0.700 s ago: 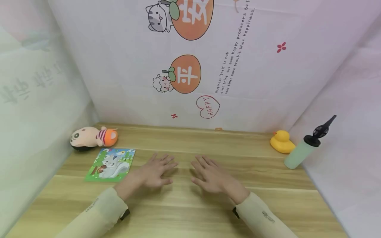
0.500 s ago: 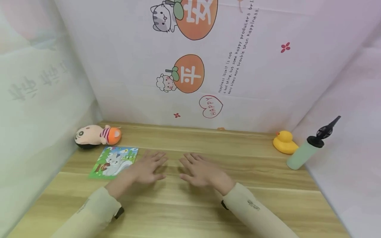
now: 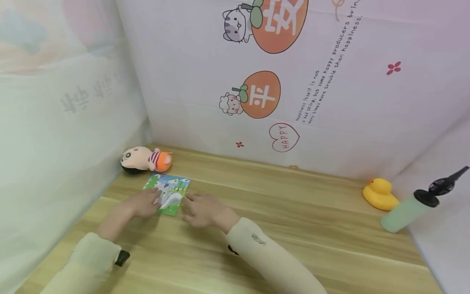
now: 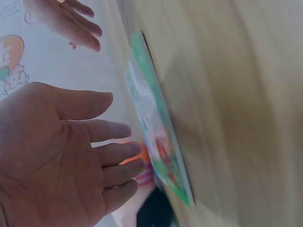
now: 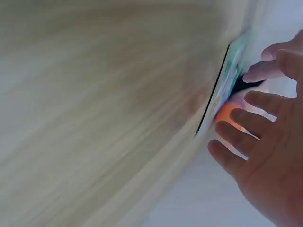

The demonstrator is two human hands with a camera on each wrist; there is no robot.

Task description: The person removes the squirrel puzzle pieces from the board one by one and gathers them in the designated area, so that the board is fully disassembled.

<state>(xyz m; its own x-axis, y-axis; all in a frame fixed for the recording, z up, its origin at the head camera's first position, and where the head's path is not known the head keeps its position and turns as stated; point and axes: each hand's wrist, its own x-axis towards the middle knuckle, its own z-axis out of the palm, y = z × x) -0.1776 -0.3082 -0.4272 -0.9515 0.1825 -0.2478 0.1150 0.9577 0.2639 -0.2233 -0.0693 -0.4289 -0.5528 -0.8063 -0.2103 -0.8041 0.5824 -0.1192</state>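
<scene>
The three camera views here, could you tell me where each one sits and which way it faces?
Head: worn on the head, looking forward and down at the wooden table; both sleeved arms, left hand and right hand show.
Left wrist: beside the open left palm, facing the picture card; the other hand appears top left.
Right wrist: beside the right hand's fingers, facing the card's edge.
All three views share the card; the orange of the plush doll shows behind it.
</scene>
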